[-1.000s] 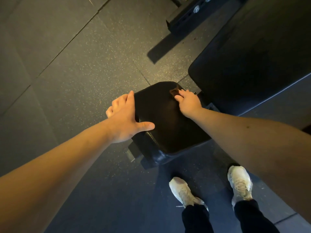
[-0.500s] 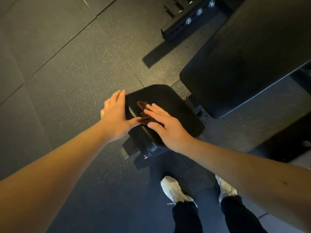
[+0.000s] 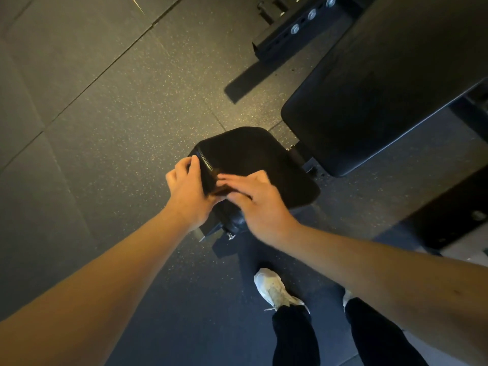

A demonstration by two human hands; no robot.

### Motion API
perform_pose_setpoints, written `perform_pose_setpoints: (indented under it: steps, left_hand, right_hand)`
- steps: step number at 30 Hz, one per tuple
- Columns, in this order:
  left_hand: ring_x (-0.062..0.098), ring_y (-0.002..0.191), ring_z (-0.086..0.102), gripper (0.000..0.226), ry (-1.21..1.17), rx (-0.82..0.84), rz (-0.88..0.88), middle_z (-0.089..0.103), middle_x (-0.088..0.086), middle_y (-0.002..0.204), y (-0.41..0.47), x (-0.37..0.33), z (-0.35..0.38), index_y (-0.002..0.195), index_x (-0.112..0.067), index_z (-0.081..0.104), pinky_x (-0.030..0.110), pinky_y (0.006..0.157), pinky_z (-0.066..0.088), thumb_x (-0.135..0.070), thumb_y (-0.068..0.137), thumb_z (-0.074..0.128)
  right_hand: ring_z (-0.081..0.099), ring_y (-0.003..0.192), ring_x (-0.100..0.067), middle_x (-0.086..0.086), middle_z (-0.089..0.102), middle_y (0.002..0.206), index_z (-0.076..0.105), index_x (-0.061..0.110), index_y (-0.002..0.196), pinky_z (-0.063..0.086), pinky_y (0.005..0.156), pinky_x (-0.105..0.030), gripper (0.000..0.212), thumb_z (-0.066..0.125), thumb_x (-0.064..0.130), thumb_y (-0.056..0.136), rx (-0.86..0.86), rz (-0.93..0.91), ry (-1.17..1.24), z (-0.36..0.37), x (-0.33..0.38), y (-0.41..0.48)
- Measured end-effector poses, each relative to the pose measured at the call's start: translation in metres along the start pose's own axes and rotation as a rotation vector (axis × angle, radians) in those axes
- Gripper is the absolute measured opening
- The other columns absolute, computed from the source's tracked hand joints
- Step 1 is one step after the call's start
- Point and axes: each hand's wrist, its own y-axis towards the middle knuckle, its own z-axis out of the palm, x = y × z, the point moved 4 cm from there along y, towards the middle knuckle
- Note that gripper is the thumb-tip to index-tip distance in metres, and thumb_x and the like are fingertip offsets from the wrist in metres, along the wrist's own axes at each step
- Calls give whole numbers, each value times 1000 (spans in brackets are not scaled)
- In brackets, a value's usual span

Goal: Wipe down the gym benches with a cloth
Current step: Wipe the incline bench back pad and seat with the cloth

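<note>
The rubber floor (image 3: 105, 128) is the widest thing below me, dark tiles flecked with pale specks. I stand on it at the foot of the bench so that both arms reach easily. The back pad (image 3: 383, 88) runs off to the upper right, long and black. It lies well apart from my hands, and I reckon it waits its turn. The seat pad (image 3: 253, 165) is right in front of me, just beside the back pad with a narrow gap between them, and this is where the work is.

My left hand (image 3: 188, 191) grips the seat pad's left edge, fingers curled over the side, I think to steady the pad while I rub. My right hand (image 3: 253, 204) lies across the near left corner, fingers fairly straight and pressing down on the cloth (image 3: 221, 190). They are blurred, so I cannot tell more of how they lie. The cloth sits on that corner between my two hands, placed there, I judge, because the edge and seam need wiping.

The cloth is small, brownish and bunched, mostly hidden under my fingers. The seat pad is black and smooth, rounded at the corners, with a dull shine along its left seam. Whether it is damp I cannot tell.
</note>
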Motion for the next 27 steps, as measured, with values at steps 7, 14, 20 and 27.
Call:
perform_pose_setpoints:
  steps: [7,14,20,27]
  left_hand:
    - [32,145,11,87,-22,-31,28,14,4,161,0,0,4,158,-16,17,41,120,19,-20,92,72]
    - [28,149,6,99,-37,-24,-5,11,1,164,0,2,6,162,-16,10,48,123,17,-42,91,73]
    - [28,149,6,100,-8,-42,-12,11,1,164,0,3,7,163,-15,9,47,123,19,-44,91,73]
    - [29,150,5,101,-2,-27,-32,11,1,165,0,-2,6,163,-14,7,48,124,19,-42,91,72]
  right_hand:
    - [49,129,-4,-1,60,139,67,12,132,42,112,-26,39,59,-1,97,-80,-136,56,0,2,-18]
    - [51,127,-1,11,62,133,65,28,134,41,115,-31,37,57,13,101,-82,147,-47,-31,-41,20]
    - [36,133,-6,8,49,142,59,26,137,29,104,-12,33,52,21,105,-63,32,-204,-7,-34,5]
    - [51,118,-11,12,55,119,69,28,113,44,110,-35,33,54,2,97,-145,176,-379,-52,-107,26]
